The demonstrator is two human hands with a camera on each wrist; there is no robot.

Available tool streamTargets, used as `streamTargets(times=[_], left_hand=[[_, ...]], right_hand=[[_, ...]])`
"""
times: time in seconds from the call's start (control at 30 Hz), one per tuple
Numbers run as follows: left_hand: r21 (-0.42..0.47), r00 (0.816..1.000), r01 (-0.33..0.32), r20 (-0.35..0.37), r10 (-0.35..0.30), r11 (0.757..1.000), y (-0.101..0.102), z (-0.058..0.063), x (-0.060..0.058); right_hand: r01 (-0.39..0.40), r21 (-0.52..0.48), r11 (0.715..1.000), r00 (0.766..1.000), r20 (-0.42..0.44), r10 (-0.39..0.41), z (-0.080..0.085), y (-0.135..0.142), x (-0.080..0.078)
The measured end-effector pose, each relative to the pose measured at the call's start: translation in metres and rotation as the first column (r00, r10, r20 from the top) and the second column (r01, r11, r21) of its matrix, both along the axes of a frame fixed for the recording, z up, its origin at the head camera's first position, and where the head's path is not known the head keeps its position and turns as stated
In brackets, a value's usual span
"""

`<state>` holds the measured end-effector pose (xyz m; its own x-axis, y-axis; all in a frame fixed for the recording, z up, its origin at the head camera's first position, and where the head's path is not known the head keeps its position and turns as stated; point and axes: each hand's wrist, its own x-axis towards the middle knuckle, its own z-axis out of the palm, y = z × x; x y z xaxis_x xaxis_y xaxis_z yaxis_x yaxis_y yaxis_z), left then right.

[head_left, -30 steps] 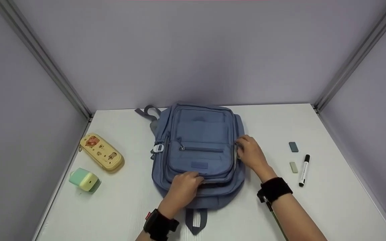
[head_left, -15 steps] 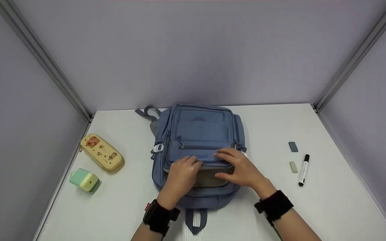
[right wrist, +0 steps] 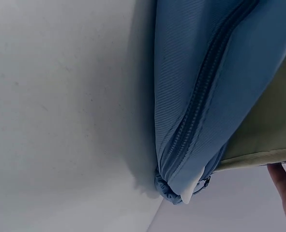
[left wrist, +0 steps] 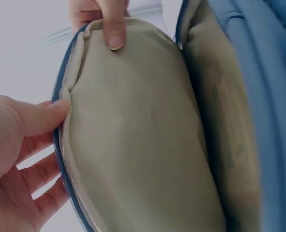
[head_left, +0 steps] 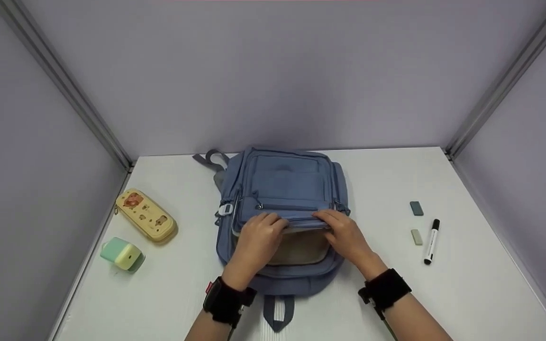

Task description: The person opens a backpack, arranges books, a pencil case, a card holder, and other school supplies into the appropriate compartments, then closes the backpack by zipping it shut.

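White table [head_left: 386,180]; left grip [head_left: 259,239], right grip [head_left: 349,239] pinch backpack flap [left wrist: 138,121]; pocket interior [left wrist: 232,145] partly shadowed.

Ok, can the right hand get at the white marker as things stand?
Probably, once freed: the right hand grips the backpack flap, but nothing covers the white marker on that side.

Nothing legible; print on the marker [head_left: 432,242] is too small.

The backpack [head_left: 287,184] looks matt woven cloth, its lining [left wrist: 138,121] smooth fabric.
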<state>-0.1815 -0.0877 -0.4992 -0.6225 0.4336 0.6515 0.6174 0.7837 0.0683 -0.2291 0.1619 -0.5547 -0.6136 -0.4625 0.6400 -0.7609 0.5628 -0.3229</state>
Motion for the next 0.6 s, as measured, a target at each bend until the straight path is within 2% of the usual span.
streamTargets(times=[0.1,0.17,0.33,0.47,0.6], left_hand=[[0.018,0.995,0.02,0.1,-0.022,1.0,-0.013,-0.007,0.0],[0.04,0.984,0.036,0.174,-0.042,0.999,-0.025,-0.012,-0.001],[0.095,0.953,-0.005,0.303,-0.024,0.995,-0.052,-0.02,-0.009],[0.115,0.944,-0.049,0.329,0.009,0.992,-0.061,-0.019,-0.012],[0.142,0.96,-0.077,0.28,0.035,0.987,-0.062,-0.013,-0.013]], right_hand=[[-0.001,-0.016,1.0,1.0,0.022,0.002,0.001,0.001,-0.001],[-0.001,-0.02,1.0,1.0,0.03,0.002,0.002,0.002,-0.002],[-0.013,-0.004,1.0,0.999,0.031,0.013,0.008,0.004,-0.005],[-0.024,0.058,0.998,0.999,-0.038,0.026,0.011,0.005,-0.004],[-0.033,0.097,0.995,0.994,-0.103,0.044,0.012,0.006,-0.003]])
